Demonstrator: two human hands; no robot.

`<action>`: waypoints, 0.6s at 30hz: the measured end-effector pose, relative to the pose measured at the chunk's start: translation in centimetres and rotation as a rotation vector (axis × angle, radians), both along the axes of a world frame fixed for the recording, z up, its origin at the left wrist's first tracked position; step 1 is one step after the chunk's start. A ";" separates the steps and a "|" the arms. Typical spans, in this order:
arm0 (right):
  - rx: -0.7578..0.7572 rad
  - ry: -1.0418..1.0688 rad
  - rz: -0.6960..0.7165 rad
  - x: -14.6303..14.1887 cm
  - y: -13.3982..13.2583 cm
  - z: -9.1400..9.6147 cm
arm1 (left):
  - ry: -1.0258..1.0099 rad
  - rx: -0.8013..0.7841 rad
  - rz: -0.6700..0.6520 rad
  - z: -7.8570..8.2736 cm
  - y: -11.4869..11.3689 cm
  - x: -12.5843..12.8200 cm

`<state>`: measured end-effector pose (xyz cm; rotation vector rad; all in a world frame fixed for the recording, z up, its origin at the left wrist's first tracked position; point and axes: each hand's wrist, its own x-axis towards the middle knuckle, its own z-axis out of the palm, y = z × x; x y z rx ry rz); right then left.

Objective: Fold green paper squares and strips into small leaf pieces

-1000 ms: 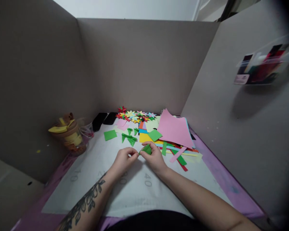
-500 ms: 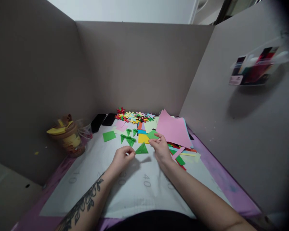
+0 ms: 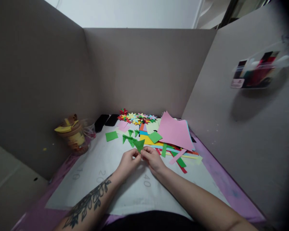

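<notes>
My left hand [image 3: 128, 163] and my right hand [image 3: 153, 159] meet over the white mat [image 3: 91, 179], and both pinch a small folded green paper triangle [image 3: 139, 145] that stands up between the fingertips. Just beyond it lie several folded green paper pieces [image 3: 129, 139] and a flat green square [image 3: 111, 136]. Another green square [image 3: 155, 137] rests on a stack of coloured paper sheets [image 3: 174, 131] topped by a pink sheet.
Several finished paper stars [image 3: 136, 117] are heaped at the back. Two black objects [image 3: 105, 120] lie to their left. A brown and yellow container [image 3: 71, 136] stands at the left. Grey partition walls [image 3: 144, 70] enclose the desk. A clear holder [image 3: 258, 70] hangs on the right wall.
Half a second ago my right hand was reaching out by the green square on the stack; it has come back and now pinches the triangle together with my left hand, which has turned it upright.
</notes>
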<state>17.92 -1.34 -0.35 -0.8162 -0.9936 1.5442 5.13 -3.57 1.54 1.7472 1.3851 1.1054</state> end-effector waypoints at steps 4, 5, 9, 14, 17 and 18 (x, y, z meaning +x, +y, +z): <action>0.034 0.009 -0.020 0.4 -0.1 0.7 | 0.048 0.039 -0.052 -0.3 -0.3 0.1; 0.025 0.003 -0.034 0.5 -0.1 0.8 | 0.040 0.046 -0.053 -0.3 -0.3 0.1; -0.004 -0.059 -0.037 0.9 -0.1 1.2 | -0.054 0.039 0.003 -0.4 0.2 -0.5; 0.027 -0.209 -0.017 1.3 -0.8 1.6 | -0.191 -0.014 0.034 -0.4 1.1 -1.5; 0.073 -0.311 -0.061 1.6 -1.3 2.0 | -0.220 -0.014 0.039 -0.4 1.3 -1.7; 0.139 -0.384 -0.093 1.7 -1.4 2.0 | -0.213 -0.005 0.037 -0.4 1.4 -1.7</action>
